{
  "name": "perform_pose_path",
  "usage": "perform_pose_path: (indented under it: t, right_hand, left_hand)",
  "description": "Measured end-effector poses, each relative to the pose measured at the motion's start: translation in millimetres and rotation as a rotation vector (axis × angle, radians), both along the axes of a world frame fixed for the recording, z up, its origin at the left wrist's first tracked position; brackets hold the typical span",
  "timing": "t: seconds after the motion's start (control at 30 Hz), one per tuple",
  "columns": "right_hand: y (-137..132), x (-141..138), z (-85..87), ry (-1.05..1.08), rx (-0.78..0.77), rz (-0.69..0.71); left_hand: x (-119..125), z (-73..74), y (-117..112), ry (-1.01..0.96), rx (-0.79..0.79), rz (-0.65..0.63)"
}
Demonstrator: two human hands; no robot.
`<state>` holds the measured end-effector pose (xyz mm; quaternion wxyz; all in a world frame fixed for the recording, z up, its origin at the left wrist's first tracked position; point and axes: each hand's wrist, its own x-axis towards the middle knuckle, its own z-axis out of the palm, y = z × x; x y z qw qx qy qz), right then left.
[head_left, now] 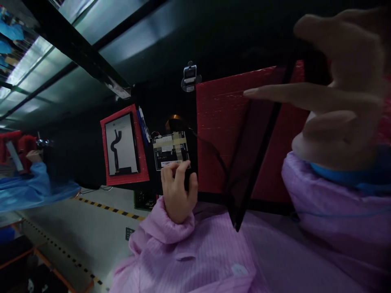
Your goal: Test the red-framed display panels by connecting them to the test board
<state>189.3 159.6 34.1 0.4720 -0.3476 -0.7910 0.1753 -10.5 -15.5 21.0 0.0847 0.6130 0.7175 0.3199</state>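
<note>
While my loosely open left hand merely touches the already taped board, the panel by my half-open right hand stands tilted, not yet flat; right-hand grip unclear.

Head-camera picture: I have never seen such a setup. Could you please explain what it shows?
There is no machine, only a person's two bare hands, seen from a camera on their head. The left hand has its fingers at the near edge of a taped black board. The right hand is large, close to the camera; beneath it, a dark panel slants across a red sheet. Whether it holds the panel is unclear. Farther left, pens lie beside a grey-backed screen on a red pad.
</note>
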Motion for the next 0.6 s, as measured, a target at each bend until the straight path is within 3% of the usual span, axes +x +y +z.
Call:
perform_pose_path:
  t: [0.07,0.2,0.53,0.6]
  right_hand:
    - [1.3,-0.8,2.3,0.006,0.088,0.049]
    - [4.2,-1.4,4.5,0.014,0.128,0.078]
    - [-9.1,1.2,3.2,-0.039,0.072,-0.051]
    - [-14.4,2.9,10.7,-0.080,-0.073,-0.090]
  left_hand:
    - [-4.3,-14.4,-7.0,0.260,-0.065,0.061]
    - [-4.8,-30.4,-4.0,0.442,-0.130,0.053]
    - [-5.9,-38.8,7.2,0.627,-0.183,0.072]
    - [-5.7,-40.6,7.9,0.676,-0.182,0.076]
